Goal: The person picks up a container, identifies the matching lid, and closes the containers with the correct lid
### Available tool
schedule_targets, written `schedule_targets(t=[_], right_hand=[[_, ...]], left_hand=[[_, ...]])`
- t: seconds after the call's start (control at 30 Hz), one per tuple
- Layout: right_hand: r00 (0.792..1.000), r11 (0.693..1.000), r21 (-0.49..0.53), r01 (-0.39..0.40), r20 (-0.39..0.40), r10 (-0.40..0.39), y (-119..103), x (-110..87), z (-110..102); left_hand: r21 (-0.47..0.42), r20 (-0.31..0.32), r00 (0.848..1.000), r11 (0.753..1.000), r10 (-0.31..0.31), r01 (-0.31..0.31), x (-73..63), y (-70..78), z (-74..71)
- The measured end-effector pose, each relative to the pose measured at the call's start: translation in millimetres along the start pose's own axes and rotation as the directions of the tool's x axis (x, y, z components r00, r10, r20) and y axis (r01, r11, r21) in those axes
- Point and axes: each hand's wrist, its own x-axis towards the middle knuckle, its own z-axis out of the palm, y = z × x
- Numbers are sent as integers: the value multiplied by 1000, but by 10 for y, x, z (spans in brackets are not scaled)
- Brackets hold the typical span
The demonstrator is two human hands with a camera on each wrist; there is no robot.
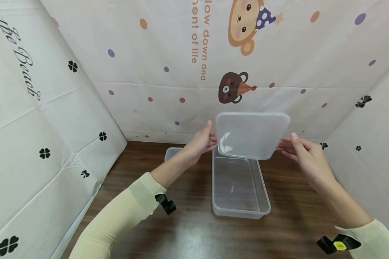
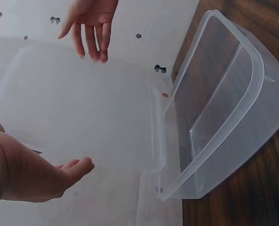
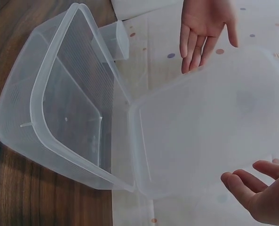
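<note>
A clear plastic food container (image 1: 236, 183) stands uncovered on the table, its long side running away from me. Above its far end a translucent rectangular lid (image 1: 251, 136) is tilted up, almost upright, its lower edge by the container's far rim. My left hand (image 1: 199, 144) is at the lid's left edge, fingers extended and thumb up. At the opposite edge is my right hand (image 1: 306, 154), its fingers also extended and loosely spread. In both wrist views the palms face each other across the lid (image 2: 83, 108). Whether the fingertips touch its edges is hard to tell.
A smaller clear container (image 3: 115, 40) stands to the left of the big one, partly hidden by my left forearm in the head view. Dark wooden table (image 1: 188, 230) lies below. Printed white cloth (image 1: 149, 54) rises behind and at both sides.
</note>
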Motion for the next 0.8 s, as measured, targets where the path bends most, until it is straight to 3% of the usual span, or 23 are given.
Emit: schedule_targets(t=[0.2,0.67,0.8], right_hand=[[1000,999,35,20,-1,-20,-7,-7,24],[999,999,29,-33,-34,34,104,-67,-15],[998,995,91,-49,-21,52,140,-97,-13]], left_hand=[[-35,20,1000,999,-3,4,-16,-13,-12],[-135,61,998,991,8,0,-15,-118,-27],[-175,45,999,985,3,5,-9,-178,-18]])
